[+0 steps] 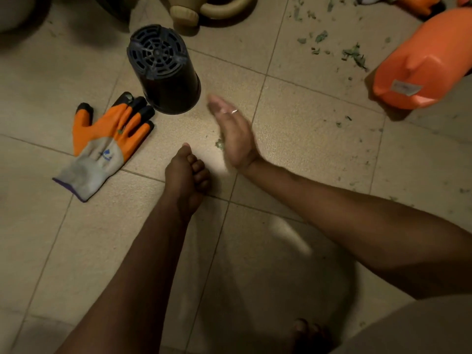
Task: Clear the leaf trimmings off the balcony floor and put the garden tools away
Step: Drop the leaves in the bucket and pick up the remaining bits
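**Head view.** The right hand (235, 134), flat with fingers straight, stands edge-down on the floor (306, 129) at centre, with a leaf scrap (219, 143) beside it at 9 o'clock. The left hand (187, 175), at 7 o'clock of the right, is curled into a fist; its contents cannot be told. Most leaf trimmings (355, 54) lie scattered at 2 o'clock, near an orange container (429, 62). A glove (109, 141) and an upturned pot (163, 70) lie at 10 o'clock. Step judged: sweeping trimmings together. The next move calls for reaching toward 2 o'clock.

Left hand (187, 175) fisted, right hand (233, 134) flat (blurred)
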Action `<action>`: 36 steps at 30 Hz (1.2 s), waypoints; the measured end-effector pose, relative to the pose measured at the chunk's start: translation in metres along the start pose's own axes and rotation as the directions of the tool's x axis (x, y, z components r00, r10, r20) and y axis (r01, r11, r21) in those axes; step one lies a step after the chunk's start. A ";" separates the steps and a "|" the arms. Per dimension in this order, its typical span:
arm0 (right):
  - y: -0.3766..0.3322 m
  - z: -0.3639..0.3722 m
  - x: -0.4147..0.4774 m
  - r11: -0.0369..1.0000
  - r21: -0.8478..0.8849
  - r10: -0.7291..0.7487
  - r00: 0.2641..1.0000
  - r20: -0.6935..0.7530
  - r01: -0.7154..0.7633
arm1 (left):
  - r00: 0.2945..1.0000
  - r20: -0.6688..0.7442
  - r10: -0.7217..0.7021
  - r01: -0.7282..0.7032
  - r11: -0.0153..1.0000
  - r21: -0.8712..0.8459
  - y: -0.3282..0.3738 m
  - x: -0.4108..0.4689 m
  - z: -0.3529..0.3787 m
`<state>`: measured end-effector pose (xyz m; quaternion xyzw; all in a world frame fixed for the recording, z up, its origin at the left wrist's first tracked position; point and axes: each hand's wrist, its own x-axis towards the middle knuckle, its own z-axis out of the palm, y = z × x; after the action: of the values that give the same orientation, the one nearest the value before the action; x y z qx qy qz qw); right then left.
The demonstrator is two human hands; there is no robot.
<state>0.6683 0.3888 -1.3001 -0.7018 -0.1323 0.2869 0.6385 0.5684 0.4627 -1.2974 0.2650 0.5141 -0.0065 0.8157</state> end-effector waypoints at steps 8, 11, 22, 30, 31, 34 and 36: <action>-0.025 -0.062 0.005 0.490 -0.818 0.121 0.907 0.404 0.300 | 0.998 -0.017 -0.060 0.062 0.991 0.116 0.011 -0.003 -0.005; -0.006 -0.049 0.001 0.278 -0.828 0.073 0.849 0.524 0.487 | 0.998 -0.050 -0.036 0.044 0.982 0.185 0.010 -0.001 0.000; 0.008 -0.031 -0.036 0.100 -0.799 -0.100 0.805 0.585 0.593 | 0.982 -0.174 -0.075 0.164 0.796 0.583 0.014 0.002 0.009; 0.006 -0.061 -0.067 0.658 -0.727 0.110 0.930 0.352 0.197 | 0.991 -0.123 -0.056 0.116 0.826 0.552 0.000 0.001 0.012; -0.002 -0.065 -0.064 0.752 -0.658 0.171 0.951 0.256 0.042 | 0.993 -0.107 -0.059 0.107 0.838 0.535 -0.004 0.001 0.015; -0.028 -0.066 -0.057 0.907 -0.404 0.186 0.974 0.132 -0.119 | 0.993 0.065 -0.102 0.064 0.898 0.436 -0.015 -0.002 0.031; -0.040 -0.063 -0.060 0.918 -0.395 0.090 0.984 0.152 -0.023 | 0.975 0.198 -0.099 0.026 0.940 0.341 -0.021 -0.007 0.046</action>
<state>0.6637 0.3099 -1.2463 -0.7922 -0.2198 0.3309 0.4633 0.5976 0.4228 -1.2849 0.3816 0.4237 -0.1486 0.8080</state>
